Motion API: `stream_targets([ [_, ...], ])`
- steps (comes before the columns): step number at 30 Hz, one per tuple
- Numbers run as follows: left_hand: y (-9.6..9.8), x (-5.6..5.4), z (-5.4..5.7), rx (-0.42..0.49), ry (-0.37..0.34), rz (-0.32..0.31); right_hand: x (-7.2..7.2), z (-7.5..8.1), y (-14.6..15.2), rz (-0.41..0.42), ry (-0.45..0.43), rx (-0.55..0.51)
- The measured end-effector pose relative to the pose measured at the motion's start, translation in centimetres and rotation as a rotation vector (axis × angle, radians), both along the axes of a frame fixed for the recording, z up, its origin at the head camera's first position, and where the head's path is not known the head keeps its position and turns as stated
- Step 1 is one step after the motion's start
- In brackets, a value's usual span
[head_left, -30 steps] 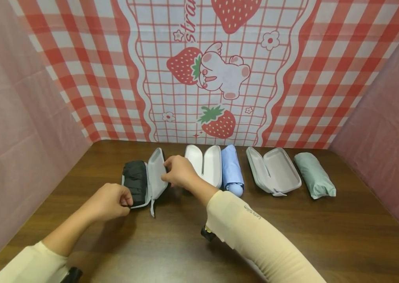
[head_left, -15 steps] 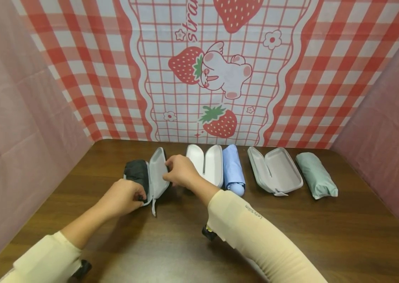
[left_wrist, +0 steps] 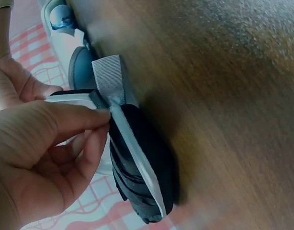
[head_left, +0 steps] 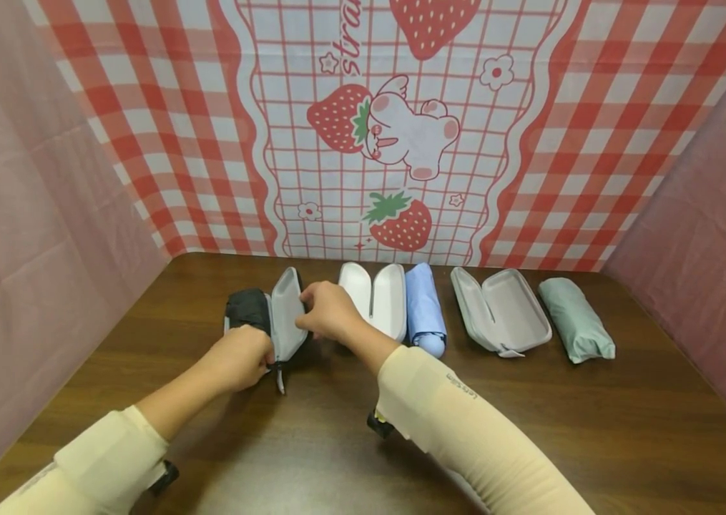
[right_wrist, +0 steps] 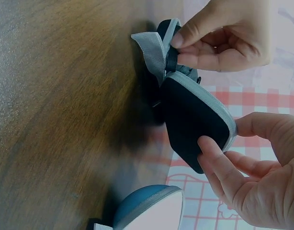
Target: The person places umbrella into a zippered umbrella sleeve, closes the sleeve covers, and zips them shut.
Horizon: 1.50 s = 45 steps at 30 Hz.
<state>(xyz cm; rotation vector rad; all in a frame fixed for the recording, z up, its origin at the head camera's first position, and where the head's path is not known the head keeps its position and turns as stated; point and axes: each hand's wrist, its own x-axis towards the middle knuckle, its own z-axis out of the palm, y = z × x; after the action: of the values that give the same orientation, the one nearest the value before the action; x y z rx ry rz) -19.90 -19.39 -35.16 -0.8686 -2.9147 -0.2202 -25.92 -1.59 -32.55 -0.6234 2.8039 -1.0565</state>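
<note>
An unzipped case, black outside and grey within, stands spread at the table's left. In its left half lies a black folded umbrella, partly hidden by my left hand. Between that hand's thumb and forefinger is a short black strap at the case's near corner, beside the ribbed grey tab. My right hand holds the upright lid at its edge, thumb on one face and fingers on the other, as the right wrist view shows.
Right of the hands, an open white-lined case stands beside a light blue folded umbrella. Farther right are an open grey case and a pale green folded umbrella. A red checked cloth hangs behind the wooden table.
My left hand has moved right along the case's near edge, from its left corner to beside the grey tab. My right hand stays on the lid.
</note>
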Motion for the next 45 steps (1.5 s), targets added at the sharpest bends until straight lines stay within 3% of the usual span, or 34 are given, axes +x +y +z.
stream_targets([
  [5, -0.1, -0.2, -0.2, -0.039, 0.028, 0.046, 0.0, -0.1, 0.0, -0.003, -0.013, -0.007],
  [17, 0.1, -1.0, -0.8, 0.039, 0.033, 0.110, 0.1, 0.1, -0.1, -0.013, 0.001, -0.017],
  [24, 0.2, -1.4, -1.1, 0.144, -0.074, 0.262, 0.1, -0.1, 0.1, -0.019, -0.004, -0.015],
  [27, 0.1, -1.6, -1.3, 0.164, -0.089, 0.321, 0.1, -0.2, 0.1, -0.009, 0.000, -0.022],
  [30, 0.1, -1.8, -1.3, 0.164, -0.089, 0.340, 0.1, -0.2, 0.1, -0.003, 0.000, -0.024],
  [33, 0.0, -1.8, -1.4, 0.152, -0.082, 0.312, 0.0, -0.3, 0.1, -0.006, 0.002, -0.018],
  [37, -0.3, -1.5, -1.3, 0.082, -0.060, 0.173, 0.0, -0.4, 0.2, -0.013, 0.010, -0.004],
  [41, -0.5, -1.4, -0.5, 0.031, -0.134, 0.045, 0.0, -0.4, 0.2, -0.013, 0.022, 0.002],
  [45, -0.7, -1.5, 0.1, -0.020, -0.198, -0.015, 0.0, -0.4, 0.2, -0.011, 0.029, 0.005],
])
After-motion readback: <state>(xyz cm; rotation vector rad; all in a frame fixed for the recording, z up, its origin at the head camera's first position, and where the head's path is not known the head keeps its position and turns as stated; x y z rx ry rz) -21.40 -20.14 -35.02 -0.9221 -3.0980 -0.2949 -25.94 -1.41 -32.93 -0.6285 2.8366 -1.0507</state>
